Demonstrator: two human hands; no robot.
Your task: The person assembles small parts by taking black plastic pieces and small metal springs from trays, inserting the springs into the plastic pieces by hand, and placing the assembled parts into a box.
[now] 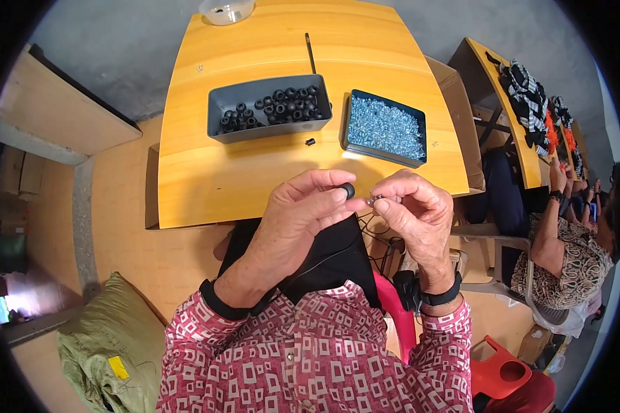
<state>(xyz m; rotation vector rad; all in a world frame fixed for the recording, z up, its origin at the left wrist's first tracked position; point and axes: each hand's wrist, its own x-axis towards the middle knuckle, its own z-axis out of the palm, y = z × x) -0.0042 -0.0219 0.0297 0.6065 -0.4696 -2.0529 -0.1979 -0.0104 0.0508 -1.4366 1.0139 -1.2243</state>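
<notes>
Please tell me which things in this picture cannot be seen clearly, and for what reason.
Head view:
- Small shiny part in the right hand: too small, half covered by fingertips; its kind is unclear.
- Black round part in the left hand: partly hidden by thumb and finger.
- Clear bowl: cut off by the top edge.
- Metal pieces in the dark tray: too small to tell single shapes.
- Co-worker's hands: blurred near the rim.

Two hands (303, 213) (417, 210), two metal trays (269, 109) (384, 129), one clear bowl (226, 10), one loose black ring (310, 142).
</notes>
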